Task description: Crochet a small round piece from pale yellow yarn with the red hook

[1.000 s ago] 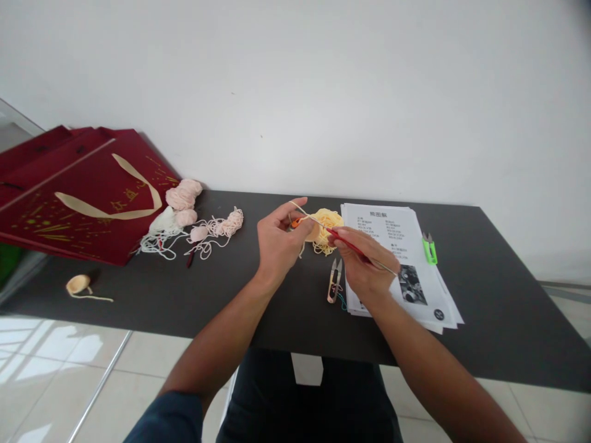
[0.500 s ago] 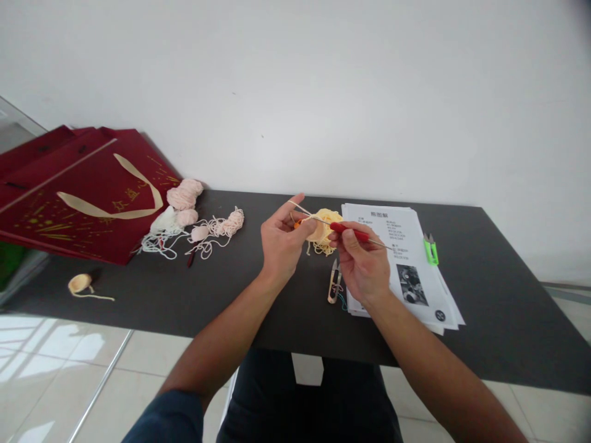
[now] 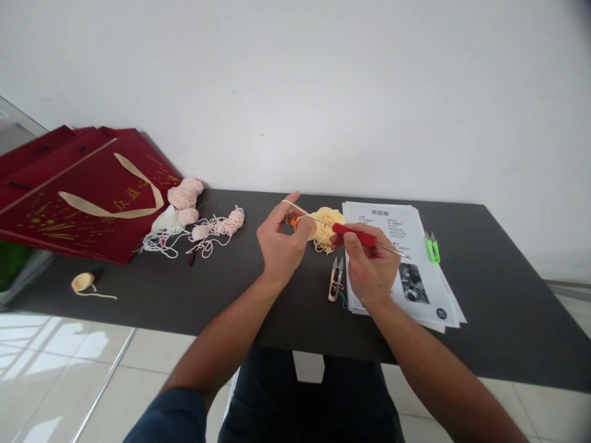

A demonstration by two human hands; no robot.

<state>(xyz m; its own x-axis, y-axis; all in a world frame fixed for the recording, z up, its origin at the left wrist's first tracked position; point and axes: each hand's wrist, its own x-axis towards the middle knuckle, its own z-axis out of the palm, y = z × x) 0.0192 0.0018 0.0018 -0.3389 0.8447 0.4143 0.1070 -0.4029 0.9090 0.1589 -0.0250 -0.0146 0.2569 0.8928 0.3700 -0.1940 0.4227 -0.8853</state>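
My left hand [image 3: 282, 249] pinches a small pale-yellow crochet piece [image 3: 313, 230], mostly hidden by the thumb. Yarn [image 3: 293, 205] loops over its raised index finger, and a bit of orange [image 3: 294, 221] shows beside the thumb. My right hand [image 3: 375, 274] is wrapped round the red handle of a crochet hook [image 3: 354, 235]. The hook's thin metal shaft reaches left to the work at my left fingertips; its other metal end sticks out to the right. Behind the hands lies a yellow ball of yarn [image 3: 329, 223] on the dark table [image 3: 221, 295].
Thread snips [image 3: 333, 283] lie beside printed sheets [image 3: 415, 215], with green snips [image 3: 432, 248] on their right edge. Pink yarn [image 3: 185, 193] and white yarn [image 3: 165, 223] sit by dark red bags [image 3: 92, 203]. A small cream crochet cup [image 3: 82, 282] lies far left.
My right hand has shifted slightly right, carrying the crochet hook with it. My left hand has moved a little left, still pinching the crochet piece.
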